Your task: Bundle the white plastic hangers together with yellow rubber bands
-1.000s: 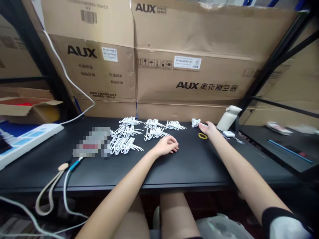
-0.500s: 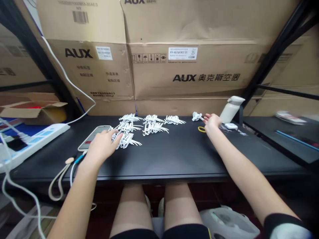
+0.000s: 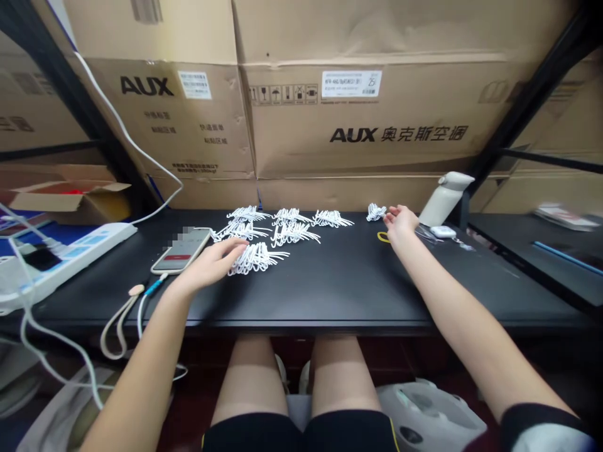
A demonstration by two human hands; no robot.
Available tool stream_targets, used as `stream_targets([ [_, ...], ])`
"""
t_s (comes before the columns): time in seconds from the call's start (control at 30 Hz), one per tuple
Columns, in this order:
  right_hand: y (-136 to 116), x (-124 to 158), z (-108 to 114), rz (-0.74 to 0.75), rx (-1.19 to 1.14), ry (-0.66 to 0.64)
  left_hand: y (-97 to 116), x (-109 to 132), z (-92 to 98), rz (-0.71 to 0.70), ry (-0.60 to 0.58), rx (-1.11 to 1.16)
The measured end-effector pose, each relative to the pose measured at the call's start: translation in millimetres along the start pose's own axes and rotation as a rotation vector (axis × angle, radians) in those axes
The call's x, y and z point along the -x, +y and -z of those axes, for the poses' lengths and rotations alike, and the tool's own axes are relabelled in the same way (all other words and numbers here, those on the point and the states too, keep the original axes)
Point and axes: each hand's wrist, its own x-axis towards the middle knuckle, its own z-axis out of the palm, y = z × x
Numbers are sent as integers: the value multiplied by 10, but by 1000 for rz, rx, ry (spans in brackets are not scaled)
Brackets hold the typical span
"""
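Note:
My left hand (image 3: 219, 258) reaches over the desk from the left, thumb and fingers closed around the left end of a bundle of thin white bent strips (image 3: 258, 258). Behind it lie more such bundles, among them a middle-row bundle (image 3: 294, 233) and a back-row bundle (image 3: 332, 218). On the right, my right hand (image 3: 402, 221) has its fingers curled together at the right end of a smaller white bunch (image 3: 375, 212). What sits between those fingertips is hidden. A yellow band (image 3: 383, 237) lies just below that hand.
A phone (image 3: 181, 254) with a cable is left of my left hand. Further left are a power strip (image 3: 70, 263) and an open carton (image 3: 61, 201). A white bottle (image 3: 445, 199) and a small white case (image 3: 443, 232) stand near my right hand. Large cardboard (image 3: 301, 144) walls the back.
My left hand has moved right, and the front bundle has shifted right with it, away from the phone. My right hand stays by the small bunch. The view has tilted slightly.

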Motion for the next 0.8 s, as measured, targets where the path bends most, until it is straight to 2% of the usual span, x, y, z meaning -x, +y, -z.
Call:
stream_targets([
  [0.17,82,77,-32,19,26,-58,92,-89,-48,-44,-52,-34],
  [0.27,134,152,-63,60,52,-100,208,-192,-39,-84,-155,-110],
  [0.33,166,229,-81,147,91,-143,303,-296,-15,-123,-210,-146],
  [0.4,200,356,-89,297,159,-232,397,-427,7,-126,-307,-180],
  [0.53,296,811,-66,573,342,-569,523,-716,-6,-29,-503,-213],
  [0.6,370,1092,-43,610,466,-807,544,-829,-50,-85,-627,-162],
  [0.63,413,1223,-34,591,529,-949,547,-870,-80,-141,-649,-136],
  [0.7,507,1427,-32,575,718,-1232,542,-916,-151,-270,-622,-82],
  [0.73,554,1492,-40,606,819,-1321,536,-923,-190,-317,-600,-65],
  [0.8,637,1546,-72,656,923,-1406,519,-915,-268,-368,-567,-55],
])
